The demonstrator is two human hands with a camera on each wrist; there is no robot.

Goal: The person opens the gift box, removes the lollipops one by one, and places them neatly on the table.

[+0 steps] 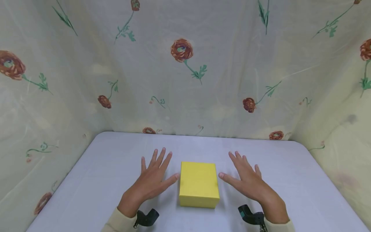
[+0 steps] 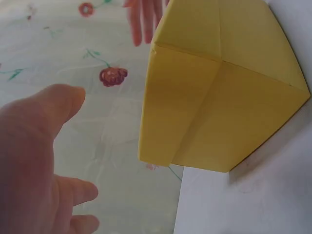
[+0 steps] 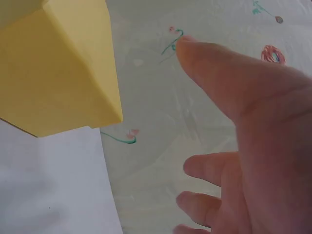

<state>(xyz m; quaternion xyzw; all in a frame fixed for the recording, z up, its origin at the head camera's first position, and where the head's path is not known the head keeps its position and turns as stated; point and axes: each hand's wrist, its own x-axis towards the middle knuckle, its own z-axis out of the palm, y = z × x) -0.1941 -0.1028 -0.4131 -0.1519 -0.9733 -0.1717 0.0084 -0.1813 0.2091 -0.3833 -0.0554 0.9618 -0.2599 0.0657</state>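
A yellow box (image 1: pixel 199 180) with a lid-like upper part sits on the white table, between the two hands. To its left is my left hand (image 1: pixel 156 180), fingers spread and straight, the thumb tip close to the box's left side. My right hand (image 1: pixel 246 178) is on the other side, fingers extended, its thumb pointing at the box with a small gap. In the left wrist view the yellow box (image 2: pixel 209 87) stands apart from the left thumb (image 2: pixel 58 105). The right wrist view likewise has space between the box (image 3: pixel 63 73) and the right thumb (image 3: pixel 209 63).
The white table (image 1: pixel 121 148) has rounded far corners. Behind it and along both sides hangs a pale curtain (image 1: pixel 220 106) printed with red flowers and green stems. A black wrist camera mount (image 1: pixel 147 217) is at the left wrist, another black mount (image 1: pixel 250 215) at the right.
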